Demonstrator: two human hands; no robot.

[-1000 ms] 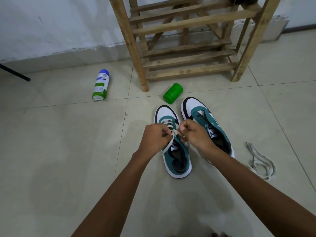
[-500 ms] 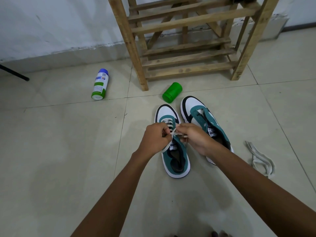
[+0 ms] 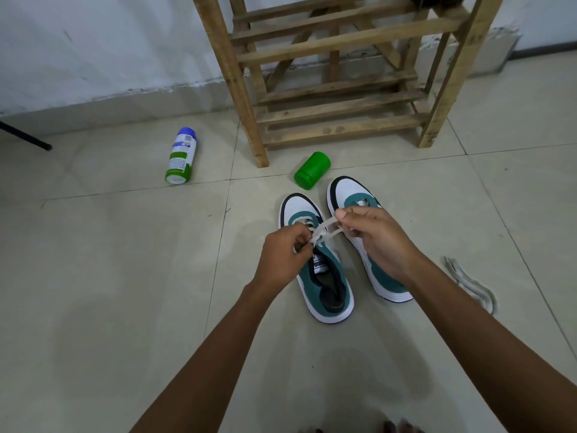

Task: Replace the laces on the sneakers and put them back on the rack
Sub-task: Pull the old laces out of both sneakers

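Observation:
Two white, teal and black sneakers stand side by side on the tiled floor, toes toward the rack. Over the left sneaker my left hand pinches one end of its white lace. My right hand pinches a loop of the same lace, pulled to the right above the right sneaker. The right sneaker shows no lace in its eyelets. A loose greyish lace lies on the floor to the right of the pair. The wooden slatted rack stands just beyond the shoes.
A green cylindrical jar lies on its side at the sneakers' toes. A white, green and blue spray can lies left of the rack. A black rod reaches in at far left. The wall is close behind the rack.
My right hand has drawn the lace loop up and to the right, away from my left hand, so the lace now stretches between them. My left hand stayed over the tongue.

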